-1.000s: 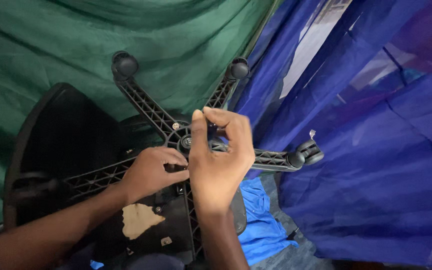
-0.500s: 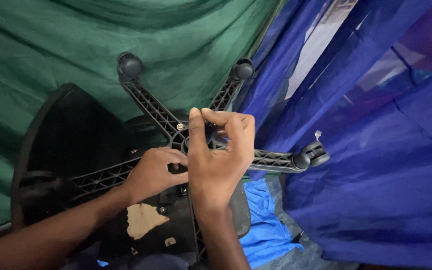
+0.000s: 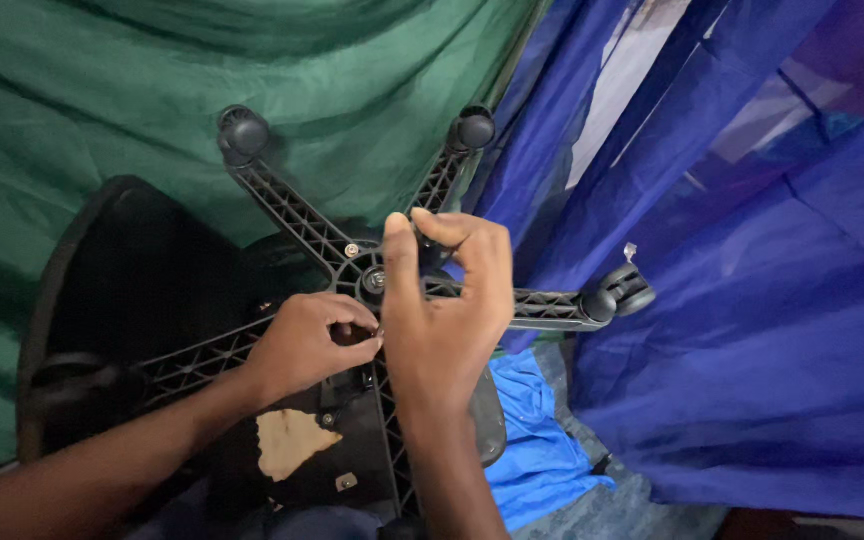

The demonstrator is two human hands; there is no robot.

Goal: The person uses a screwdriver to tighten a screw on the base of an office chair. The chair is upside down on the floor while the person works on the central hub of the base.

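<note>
Nearest the camera, both forearms reach up from the bottom edge of the view to an office chair lying on its side, its black star base (image 3: 352,255) turned toward the viewer. The left hand (image 3: 302,345) rests just below the hub (image 3: 372,280), its fingers (image 3: 357,318) curled together around something small at the hub's underside; what they pinch is hidden. The right hand (image 3: 447,320) sits over the hub's right side, thumb up and fingers (image 3: 452,228) bent over the centre, seemingly closed on a part there, though the part itself cannot be made out. Below the hands lies the seat's underside with a torn tan patch (image 3: 287,440) and a blue cloth (image 3: 537,440) beside it.

Further out, three castors show at the spoke ends: upper left (image 3: 242,132), upper middle (image 3: 474,128) and right (image 3: 620,293). Behind them hang a green sheet (image 3: 102,80) and blue fabric (image 3: 772,330).

A small piece could slip from the fingers and drop into the folds of cloth, since both grips are tight and blind. The unsupported base might also swing or roll on its castors and pinch a finger between spokes.
</note>
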